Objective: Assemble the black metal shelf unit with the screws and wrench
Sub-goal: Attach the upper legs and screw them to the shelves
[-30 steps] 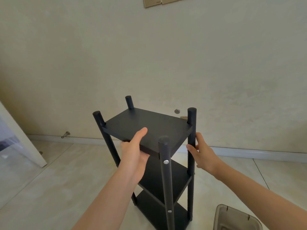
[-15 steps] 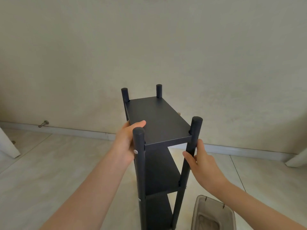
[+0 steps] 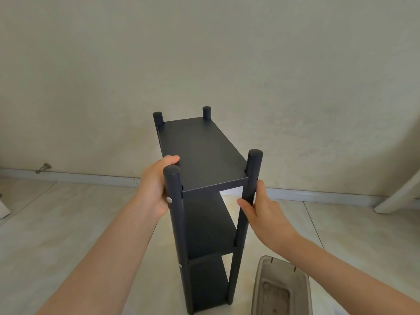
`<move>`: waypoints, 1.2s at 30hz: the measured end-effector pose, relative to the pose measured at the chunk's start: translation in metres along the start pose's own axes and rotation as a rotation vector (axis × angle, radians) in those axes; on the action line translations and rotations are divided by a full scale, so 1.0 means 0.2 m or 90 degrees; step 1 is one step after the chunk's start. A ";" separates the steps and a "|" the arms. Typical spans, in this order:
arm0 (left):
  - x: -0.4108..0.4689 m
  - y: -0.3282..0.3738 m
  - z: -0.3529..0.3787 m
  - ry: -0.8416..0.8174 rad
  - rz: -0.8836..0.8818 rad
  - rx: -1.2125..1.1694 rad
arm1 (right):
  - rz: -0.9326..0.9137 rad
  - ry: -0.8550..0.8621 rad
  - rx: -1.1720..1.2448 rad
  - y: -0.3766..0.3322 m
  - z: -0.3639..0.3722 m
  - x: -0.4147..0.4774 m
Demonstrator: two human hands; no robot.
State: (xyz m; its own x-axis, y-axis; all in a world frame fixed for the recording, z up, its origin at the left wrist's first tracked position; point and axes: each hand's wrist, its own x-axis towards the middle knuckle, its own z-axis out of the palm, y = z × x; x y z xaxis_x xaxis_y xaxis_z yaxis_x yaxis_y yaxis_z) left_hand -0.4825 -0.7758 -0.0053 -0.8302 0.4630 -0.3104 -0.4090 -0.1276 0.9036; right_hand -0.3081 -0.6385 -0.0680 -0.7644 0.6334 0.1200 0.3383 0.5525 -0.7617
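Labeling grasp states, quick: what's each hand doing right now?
Left hand: grips the top shelf at its left edge.
Right hand: grips the near right post.

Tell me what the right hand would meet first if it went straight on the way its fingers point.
The right hand points up and left, its fingers curled round the near right post of the shelf unit, so that post would stop it at once.

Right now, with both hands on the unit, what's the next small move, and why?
Probably rock the unit gently to test for wobble: three shelves are in, a screw shows in the left post, the left hand grips the top shelf and the right hand holds the right post.
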 end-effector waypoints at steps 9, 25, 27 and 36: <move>-0.03 0.00 -0.03 0.028 -0.021 0.024 | -0.025 -0.013 -0.012 0.00 0.02 -0.01; 0.02 0.06 -0.03 0.017 -0.063 0.061 | -0.024 -0.041 -0.006 -0.03 0.00 -0.02; 0.04 0.08 -0.06 -0.010 -0.067 0.057 | -0.025 -0.067 -0.009 -0.04 0.01 -0.03; 0.04 0.09 -0.15 0.053 0.023 0.025 | -0.031 -0.097 -0.047 -0.07 0.04 -0.06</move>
State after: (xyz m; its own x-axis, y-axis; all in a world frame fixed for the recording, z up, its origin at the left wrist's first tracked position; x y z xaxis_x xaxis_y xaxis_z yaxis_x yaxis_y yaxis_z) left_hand -0.5093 -0.8010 0.0000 -0.8734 0.3841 -0.2993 -0.3645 -0.1081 0.9249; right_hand -0.3071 -0.6575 -0.0639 -0.8531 0.5190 0.0529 0.3348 0.6225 -0.7074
